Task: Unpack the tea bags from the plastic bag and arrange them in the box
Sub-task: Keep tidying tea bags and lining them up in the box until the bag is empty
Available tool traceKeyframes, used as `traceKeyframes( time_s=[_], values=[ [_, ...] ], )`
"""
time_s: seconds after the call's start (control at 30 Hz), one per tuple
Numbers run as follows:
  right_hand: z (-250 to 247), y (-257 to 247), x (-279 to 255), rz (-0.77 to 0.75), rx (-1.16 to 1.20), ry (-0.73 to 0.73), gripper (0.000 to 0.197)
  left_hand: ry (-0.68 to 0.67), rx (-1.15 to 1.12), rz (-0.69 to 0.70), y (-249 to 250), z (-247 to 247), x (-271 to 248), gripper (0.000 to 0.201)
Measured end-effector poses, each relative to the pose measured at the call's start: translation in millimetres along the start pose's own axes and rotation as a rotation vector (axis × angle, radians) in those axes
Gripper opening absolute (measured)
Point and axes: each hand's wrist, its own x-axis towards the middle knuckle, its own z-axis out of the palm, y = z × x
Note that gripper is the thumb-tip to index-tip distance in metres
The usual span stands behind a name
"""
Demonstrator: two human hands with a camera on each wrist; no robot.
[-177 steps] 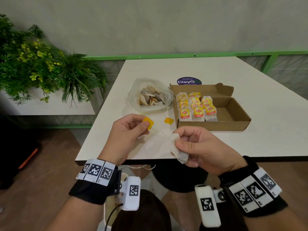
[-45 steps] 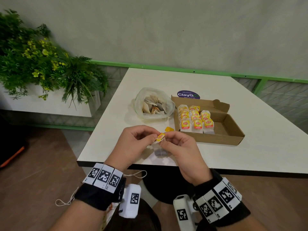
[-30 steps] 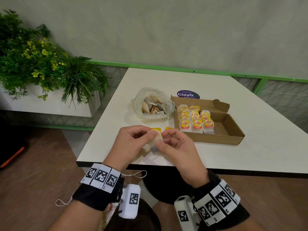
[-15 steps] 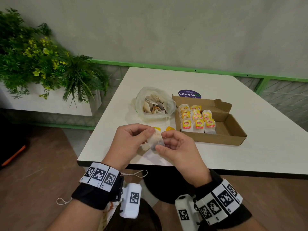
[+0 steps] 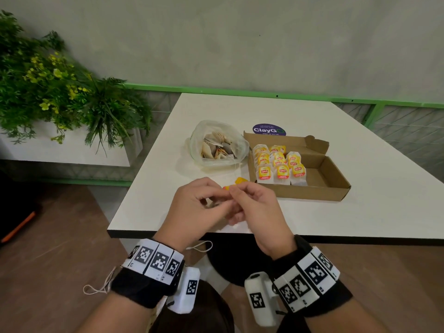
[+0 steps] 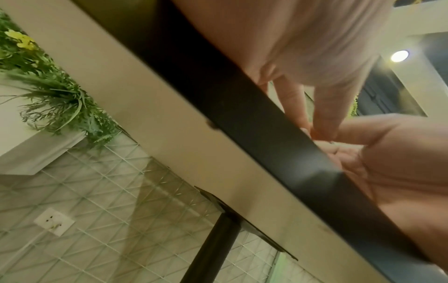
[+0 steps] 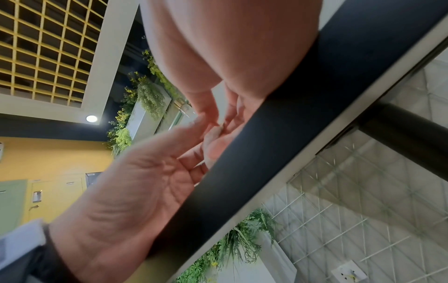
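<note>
Tea bag (image 5: 224, 188), seen from the head camera, sits pinched between both hands at the near table edge (image 5: 168, 233), mostly hidden, only a yellow tag tip showing between the fingertips. Left hand (image 5: 197, 207) and right hand (image 5: 254, 207) meet over it; its long axis I cannot tell. Box (image 5: 336, 179) lies ahead and right of the right hand, the nearer one; plastic bag (image 5: 216, 143) straight ahead. Left wrist view: left fingers (image 6: 324, 107) close on something small. Right wrist view: fingertips (image 7: 208, 114) curled together, the bag itself hidden.
</note>
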Motion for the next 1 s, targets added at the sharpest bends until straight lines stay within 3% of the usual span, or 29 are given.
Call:
traceKeyframes(
  time_s=[0.13,0.2,0.27,0.37,0.47,0.73,1.0],
  values=[
    [-3.3,0.0,-0.1,0.006,0.022,-0.005,0.016,0.013,-0.130,-0.072,3.2,-10.2,2.8,0.015],
    [-4.7,-1.0,-0.6,0.013,0.061,-0.016,0.014,0.033,-0.199,-0.141,4.1,-13.9,5.5,0.028],
    [-6.5,-2.2,-0.7,0.017,0.106,-0.023,0.013,-0.039,-0.240,-0.189,5.0,-14.9,8.6,0.038],
    [-8.8,-2.4,-0.3,0.000,0.142,-0.031,0.012,-0.144,-0.286,-0.252,7.2,-12.0,10.9,0.023],
    [-9.7,-1.1,0.6,-0.025,0.130,-0.044,0.012,-0.140,-0.263,-0.234,3.5,-11.4,11.1,0.016],
    [-8.1,0.2,1.3,-0.035,0.177,0.016,0.011,-0.088,-0.359,-0.229,1.1,-15.3,11.3,0.025],
    [-10.6,-0.3,1.9,-0.033,0.266,0.000,0.007,-0.072,-0.359,-0.222,-1.2,-15.8,11.8,0.021]
  ],
)
